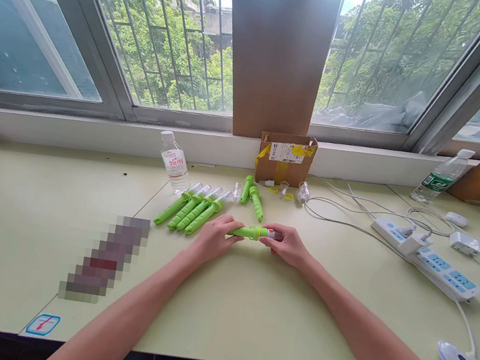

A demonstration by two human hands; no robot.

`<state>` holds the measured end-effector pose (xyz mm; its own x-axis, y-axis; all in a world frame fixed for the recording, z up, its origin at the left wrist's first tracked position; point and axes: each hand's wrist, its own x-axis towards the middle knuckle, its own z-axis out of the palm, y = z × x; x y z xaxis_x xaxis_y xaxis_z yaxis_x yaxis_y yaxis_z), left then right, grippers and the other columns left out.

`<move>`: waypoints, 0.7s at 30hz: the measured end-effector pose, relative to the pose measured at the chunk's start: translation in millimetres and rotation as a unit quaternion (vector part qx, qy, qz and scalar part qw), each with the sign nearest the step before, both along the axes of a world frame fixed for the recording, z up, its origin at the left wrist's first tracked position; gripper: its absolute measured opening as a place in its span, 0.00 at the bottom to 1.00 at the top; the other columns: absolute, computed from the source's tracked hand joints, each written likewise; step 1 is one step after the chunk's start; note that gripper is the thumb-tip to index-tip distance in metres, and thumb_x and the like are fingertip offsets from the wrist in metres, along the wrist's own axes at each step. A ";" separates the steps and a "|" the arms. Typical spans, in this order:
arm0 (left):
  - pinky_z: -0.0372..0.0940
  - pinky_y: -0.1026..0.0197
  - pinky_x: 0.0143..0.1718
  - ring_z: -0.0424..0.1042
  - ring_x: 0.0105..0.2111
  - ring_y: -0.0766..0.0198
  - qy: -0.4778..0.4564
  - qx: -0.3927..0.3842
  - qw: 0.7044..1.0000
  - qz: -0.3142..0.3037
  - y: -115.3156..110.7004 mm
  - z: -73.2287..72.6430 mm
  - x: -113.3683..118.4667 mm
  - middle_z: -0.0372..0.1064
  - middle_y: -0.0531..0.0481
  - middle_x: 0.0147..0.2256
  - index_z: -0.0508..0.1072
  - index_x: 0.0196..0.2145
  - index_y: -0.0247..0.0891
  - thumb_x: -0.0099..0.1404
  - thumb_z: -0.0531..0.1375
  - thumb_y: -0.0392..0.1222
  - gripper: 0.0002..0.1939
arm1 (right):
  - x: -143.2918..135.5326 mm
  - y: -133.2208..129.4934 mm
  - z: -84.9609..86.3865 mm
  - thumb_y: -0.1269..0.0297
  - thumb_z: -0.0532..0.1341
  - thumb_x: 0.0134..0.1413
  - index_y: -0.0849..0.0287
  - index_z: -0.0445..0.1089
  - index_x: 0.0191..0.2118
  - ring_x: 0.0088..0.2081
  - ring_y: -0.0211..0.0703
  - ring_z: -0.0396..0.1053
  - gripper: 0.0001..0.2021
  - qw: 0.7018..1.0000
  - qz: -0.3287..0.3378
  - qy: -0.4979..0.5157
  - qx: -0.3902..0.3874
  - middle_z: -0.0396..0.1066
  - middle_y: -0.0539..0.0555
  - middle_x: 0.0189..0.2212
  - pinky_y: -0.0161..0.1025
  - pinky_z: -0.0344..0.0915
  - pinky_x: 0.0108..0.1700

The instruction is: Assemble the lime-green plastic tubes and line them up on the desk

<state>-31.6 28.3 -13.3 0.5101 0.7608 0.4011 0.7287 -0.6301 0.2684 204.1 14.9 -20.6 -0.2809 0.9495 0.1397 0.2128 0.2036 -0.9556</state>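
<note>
Between my two hands lies a green tube (250, 232), held level just above or on the table. My left hand (215, 237) has its fingers closed round the green left end. A clear part with red and grey at the tube's right end is pinched by my right hand (287, 245). Several green tubes with clear tops (193, 208) lie slanted side by side to the left of my left hand. Beyond my hands lie two shorter green pieces, one upright-looking (246, 189) and one slanted (257, 203). Small clear caps (283, 189) and yellow rings (288, 197) are near them.
A small cardboard box (285, 161) stands at the back of the table (290, 326). Water bottles stand at back left (174, 162) and back right (441, 177). A white power strip (451, 276) with cables is at right. A blurred patch (106, 259) covers something at left.
</note>
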 end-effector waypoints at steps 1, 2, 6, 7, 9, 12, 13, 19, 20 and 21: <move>0.61 0.64 0.36 0.68 0.36 0.63 -0.001 0.008 1.000 0.001 0.1 -0.5 0.4 0.69 0.50 0.35 0.73 0.43 0.44 0.63 0.59 0.45 0.11 | 0.1 -0.1 1.0 0.51 0.66 0.44 0.60 0.74 0.42 0.21 0.36 0.63 0.21 1.000 0.004 0.005 -0.006 0.70 0.50 0.23 0.35 0.61 0.24; 0.61 0.63 0.36 0.68 0.36 0.63 -0.001 0.017 1.000 0.000 0.1 -1.0 0.8 0.69 0.50 0.35 0.72 0.43 0.44 0.63 0.59 0.45 0.11 | 0.3 0.0 1.8 0.51 0.65 0.44 0.60 0.74 0.42 0.20 0.35 0.63 0.21 1.000 0.009 0.011 -0.015 0.69 0.50 0.23 0.34 0.60 0.23; 0.62 0.63 0.36 0.68 0.37 0.63 -0.002 0.053 0.999 0.007 -0.4 -2.0 2.5 0.70 0.50 0.36 0.72 0.42 0.44 0.64 0.58 0.43 0.09 | 1.7 1.5 3.7 0.48 0.64 0.46 0.61 0.74 0.41 0.18 0.34 0.62 0.22 0.998 0.020 0.026 -0.049 0.67 0.48 0.20 0.33 0.59 0.21; 0.62 0.63 0.36 0.68 0.38 0.63 -0.001 0.060 0.998 0.009 -0.7 -1.9 2.9 0.70 0.49 0.36 0.72 0.42 0.44 0.64 0.58 0.43 0.09 | 2.0 1.8 3.9 0.48 0.64 0.46 0.61 0.74 0.41 0.18 0.33 0.61 0.22 0.998 0.021 0.027 -0.054 0.67 0.48 0.19 0.33 0.59 0.21; 0.62 0.63 0.36 0.69 0.38 0.63 0.007 0.068 0.998 0.012 -1.4 -1.3 3.5 0.70 0.50 0.36 0.72 0.41 0.43 0.64 0.58 0.42 0.08 | 2.3 2.0 4.6 0.47 0.64 0.46 0.61 0.74 0.41 0.17 0.33 0.61 0.22 0.998 0.022 0.028 -0.058 0.67 0.47 0.18 0.33 0.59 0.21; 0.60 0.64 0.33 0.69 0.36 0.63 0.034 0.066 0.997 0.012 -3.4 0.0 4.8 0.70 0.50 0.35 0.71 0.39 0.42 0.64 0.57 0.41 0.07 | 1.5 0.8 6.1 0.48 0.65 0.45 0.61 0.74 0.40 0.18 0.33 0.61 0.22 0.998 0.021 0.031 -0.058 0.67 0.47 0.19 0.33 0.59 0.21; 0.60 0.64 0.32 0.69 0.35 0.63 0.044 0.064 0.997 0.013 -4.2 0.3 5.3 0.70 0.50 0.35 0.71 0.39 0.41 0.64 0.57 0.41 0.06 | 0.9 0.2 6.5 0.48 0.65 0.44 0.61 0.74 0.40 0.18 0.33 0.61 0.22 0.998 0.020 0.032 -0.056 0.67 0.48 0.19 0.33 0.58 0.21; 0.61 0.62 0.33 0.72 0.34 0.60 0.087 0.033 0.996 0.011 -10.8 0.6 10.0 0.72 0.48 0.37 0.68 0.45 0.40 0.62 0.58 0.41 0.13 | -4.4 -3.9 3.1 0.49 0.65 0.45 0.60 0.73 0.39 0.20 0.34 0.61 0.20 0.999 0.032 0.002 -0.023 0.68 0.48 0.21 0.34 0.59 0.23; 0.62 0.62 0.33 0.72 0.35 0.59 0.090 0.023 0.996 0.003 -11.9 0.9 10.8 0.72 0.47 0.38 0.67 0.47 0.41 0.62 0.58 0.43 0.15 | -5.4 -4.8 2.2 0.48 0.65 0.45 0.59 0.73 0.40 0.19 0.34 0.61 0.21 0.999 0.033 -0.003 -0.021 0.67 0.48 0.21 0.35 0.59 0.23; 0.62 0.62 0.33 0.73 0.36 0.59 0.092 0.014 0.996 -0.004 -13.0 1.3 11.5 0.72 0.47 0.39 0.66 0.49 0.41 0.62 0.58 0.46 0.17 | -6.6 -5.7 1.6 0.48 0.65 0.45 0.59 0.72 0.41 0.20 0.34 0.60 0.22 0.999 0.032 -0.007 -0.019 0.66 0.47 0.20 0.35 0.59 0.24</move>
<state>-20.1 15.3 -12.0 0.5834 0.7457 0.3217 0.7582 -0.6421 0.1135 197.5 9.2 -19.1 -0.3427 0.9341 0.1005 0.2130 0.1814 -0.9601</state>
